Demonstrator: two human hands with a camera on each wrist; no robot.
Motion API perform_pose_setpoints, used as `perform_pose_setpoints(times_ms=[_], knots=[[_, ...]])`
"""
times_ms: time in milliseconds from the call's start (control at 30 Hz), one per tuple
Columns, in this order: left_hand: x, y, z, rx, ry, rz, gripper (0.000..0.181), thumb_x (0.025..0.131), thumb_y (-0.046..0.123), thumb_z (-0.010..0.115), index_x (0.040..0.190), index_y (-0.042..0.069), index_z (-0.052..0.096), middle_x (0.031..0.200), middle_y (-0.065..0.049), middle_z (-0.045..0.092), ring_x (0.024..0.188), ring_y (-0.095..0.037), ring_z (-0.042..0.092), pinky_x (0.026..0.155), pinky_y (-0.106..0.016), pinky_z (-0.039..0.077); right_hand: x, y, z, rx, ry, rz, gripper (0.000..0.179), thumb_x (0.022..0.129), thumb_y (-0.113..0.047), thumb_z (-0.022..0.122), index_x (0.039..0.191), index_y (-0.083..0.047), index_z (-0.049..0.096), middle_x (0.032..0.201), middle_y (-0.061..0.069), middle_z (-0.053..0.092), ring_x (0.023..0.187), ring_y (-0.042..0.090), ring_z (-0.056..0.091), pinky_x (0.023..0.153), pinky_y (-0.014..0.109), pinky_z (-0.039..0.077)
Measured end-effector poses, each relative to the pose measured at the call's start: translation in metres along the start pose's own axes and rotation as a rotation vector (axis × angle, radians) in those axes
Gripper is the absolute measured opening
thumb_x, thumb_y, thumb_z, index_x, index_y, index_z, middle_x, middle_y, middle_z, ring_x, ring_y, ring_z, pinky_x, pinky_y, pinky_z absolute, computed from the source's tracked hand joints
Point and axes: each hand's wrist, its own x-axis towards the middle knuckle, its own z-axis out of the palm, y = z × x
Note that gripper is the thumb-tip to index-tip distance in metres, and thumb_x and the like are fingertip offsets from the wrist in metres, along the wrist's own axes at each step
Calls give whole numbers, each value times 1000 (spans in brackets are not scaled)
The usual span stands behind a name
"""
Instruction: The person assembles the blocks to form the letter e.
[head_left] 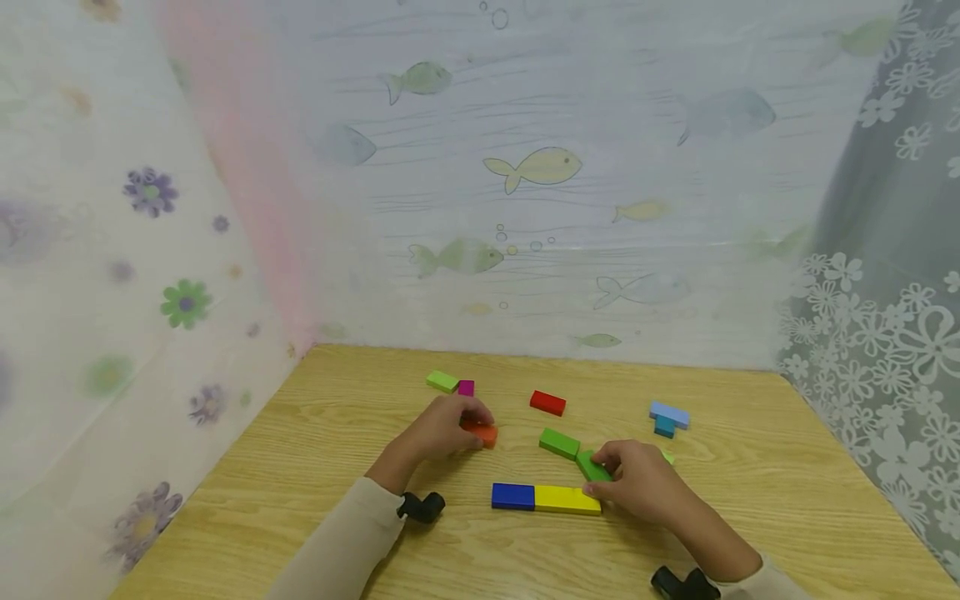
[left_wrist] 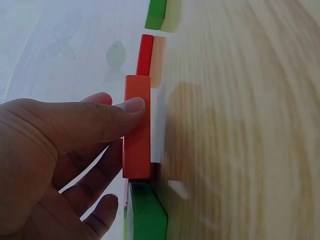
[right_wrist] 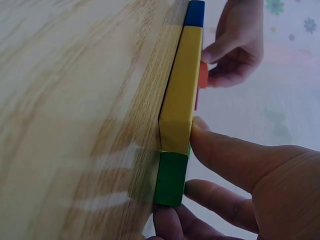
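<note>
Head view: left hand [head_left: 450, 423] is pinching orange block [head_left: 487, 435], right hand [head_left: 642, 485] beside yellow block [head_left: 561, 499] is pinching green block [head_left: 589, 469], seemingly arranging, next needing alignment.

The left hand [head_left: 444, 428] partly covers the orange block [head_left: 484, 434]; the right hand [head_left: 641, 483] hides most of a light green block [head_left: 668, 457], so its shape is unclear.

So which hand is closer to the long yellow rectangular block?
Right. The right hand is at the right end of the yellow block; the left hand is farther back, to its left, holding an orange rectangular block.
</note>
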Motion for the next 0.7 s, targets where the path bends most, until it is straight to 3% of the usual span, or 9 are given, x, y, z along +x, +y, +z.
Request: perform_pose_setpoints(times_ms=[367, 533, 700], knots=[[11, 19, 8, -19, -35, 27, 23, 86, 11, 85, 100, 23, 73, 97, 10, 68, 95, -13, 61, 91, -32, 54, 0, 0, 0, -1, -4, 12, 41, 77, -31, 92, 109, -11, 77, 94, -2, 72, 81, 11, 65, 73, 33, 59], [17, 27, 12, -18, -20, 51, 23, 85, 10, 86, 95, 22, 69, 94, 9, 67, 92, -14, 60, 85, -28, 54, 0, 1, 0, 1, -1, 11, 41, 77, -31, 92, 108, -11, 77, 94, -2, 72, 81, 11, 65, 72, 33, 59], [21, 34, 15, -22, -15, 34, 23, 83, 11, 86, 93, 22, 69, 91, 9, 67, 90, -14, 60, 82, -28, 53, 0, 1, 1, 0, 2, 4, 41, 77, -31, 93, 108, -11, 77, 94, -2, 72, 81, 11, 65, 72, 33, 59]])
